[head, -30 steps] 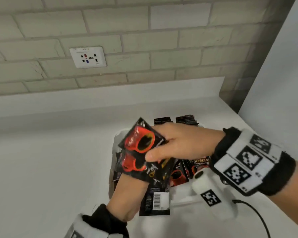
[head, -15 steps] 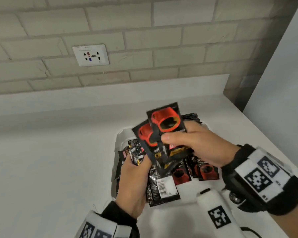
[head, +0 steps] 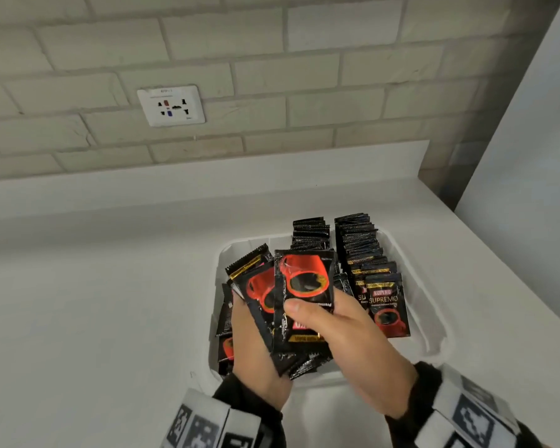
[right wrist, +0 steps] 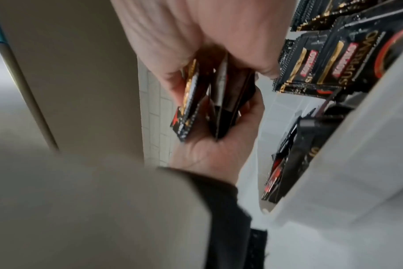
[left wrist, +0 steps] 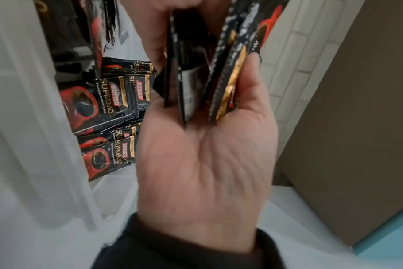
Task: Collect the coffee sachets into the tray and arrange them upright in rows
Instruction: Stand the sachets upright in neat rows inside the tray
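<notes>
The slick sachets (head: 299, 305) held over the tray (head: 416, 270) are fanned, not squared, and by my reading that is the main risk: if either hand eases its hold while the edges are being evened up, the foil packets could slide past each other and drop flat onto the loose sachets (head: 224, 318) at the left side of the tray, or knock the upright rows (head: 359, 244) standing along the tray's far and right side. Several in the bundle show the red cup at the top, so they may also go in upside down against the row's front sachet (head: 387, 305). The left hand (head: 256, 350) cradles the bundle from beneath, its fingers curled up behind the packets and their lower edges resting in its palm, as the left wrist view shows. The right hand (head: 346, 341) pinches the front sachet, thumb pressed on its face, fingers behind. The tray sits on the white table (head: 94, 302), near the wall.
</notes>
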A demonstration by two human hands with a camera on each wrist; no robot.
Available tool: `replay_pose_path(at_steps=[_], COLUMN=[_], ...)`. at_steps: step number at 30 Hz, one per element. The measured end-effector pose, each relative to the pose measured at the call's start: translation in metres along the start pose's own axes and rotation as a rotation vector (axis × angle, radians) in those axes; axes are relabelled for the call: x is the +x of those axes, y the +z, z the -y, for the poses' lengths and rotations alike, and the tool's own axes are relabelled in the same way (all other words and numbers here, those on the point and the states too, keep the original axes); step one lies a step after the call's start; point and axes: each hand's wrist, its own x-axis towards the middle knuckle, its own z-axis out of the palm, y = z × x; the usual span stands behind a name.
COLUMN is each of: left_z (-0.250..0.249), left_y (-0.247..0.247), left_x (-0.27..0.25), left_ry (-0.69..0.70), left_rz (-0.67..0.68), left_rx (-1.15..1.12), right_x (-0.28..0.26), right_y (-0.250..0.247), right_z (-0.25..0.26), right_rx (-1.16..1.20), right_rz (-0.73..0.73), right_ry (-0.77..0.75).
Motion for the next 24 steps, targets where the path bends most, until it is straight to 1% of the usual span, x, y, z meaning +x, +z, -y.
replay_pose_path(at_steps=[1,3,6,9,13,16,19,20,21,22,24], left_z=[0.001,0.003,0.000,-0.006,-0.011,-0.014,-0.023,-0.026,-0.030,-0.034,-0.037], left_y=[-0.002,-0.001,0.003,-0.002,-0.007,-0.006,-0.017,-0.020,-0.022,-0.022,-0.022], left_x=[0.000,-0.005,-0.011,-0.011,-0.010,-0.014,-0.009,-0.008,-0.006,-0.006,-0.007], left_ry=[0.016,0.072,0.052,-0.050,-0.065,-0.070,-0.086,-0.105,-0.123,-0.146,-0.202], left_rz=[0.032,-0.051,-0.009,0.005,-0.005,-0.023,-0.121,-0.142,-0.161,-0.185,-0.204], left_rx=[0.003,0.139,0.201,0.320,0.493,0.489,0.408,0.385,0.377,0.384,0.429], right_x=[-0.002,-0.005,-0.005,-0.004,-0.001,0.001,0.005,0.005,0.006,0.007,0.009], right_y=[0.002,0.005,0.007,0.006,0.001,-0.006,-0.027,-0.035,-0.041,-0.046,-0.051], right_z=[-0.002,-0.002,-0.002,-0.006,-0.011,-0.005,0.013,0.020,0.028,0.034,0.043], right_rx=[0.042,0.129,0.219,0.217,0.122,0.039,0.074,0.099,0.095,0.041,-0.158], right_rz=[-0.024,-0.051,-0.048,-0.036,-0.027,-0.016,-0.086,-0.065,-0.011,0.064,0.214], right_ry=[-0.010,-0.013,-0.014,-0.012,0.028,0.022,-0.028,-0.018,0.011,0.050,0.110])
